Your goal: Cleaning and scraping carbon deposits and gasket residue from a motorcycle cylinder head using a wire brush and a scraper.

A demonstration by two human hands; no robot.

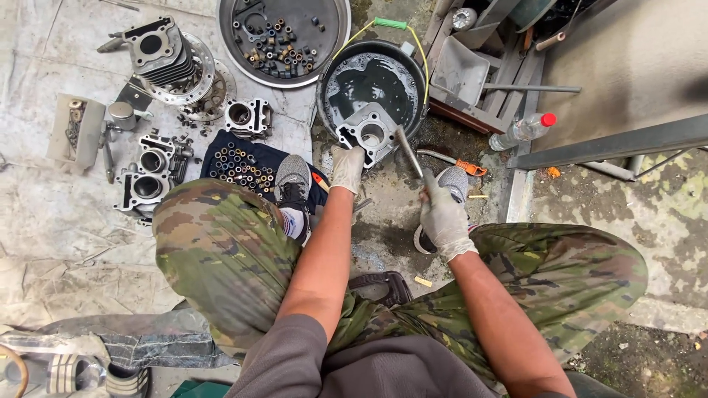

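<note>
Head view: gloved left hand [346,168] grips the grey metal cylinder block [369,133] on the black basin [333,74] rim; right hand [444,215] clenches a brush [410,152] angled far-left. Engine parts [158,158] crowd left.

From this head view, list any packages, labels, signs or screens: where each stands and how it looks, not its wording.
Plastic bottle: lying on the ground at right, beside the wooden rack; clear, slim, red cap; no label can be made out.
No signs, screens or other packages show.
</note>
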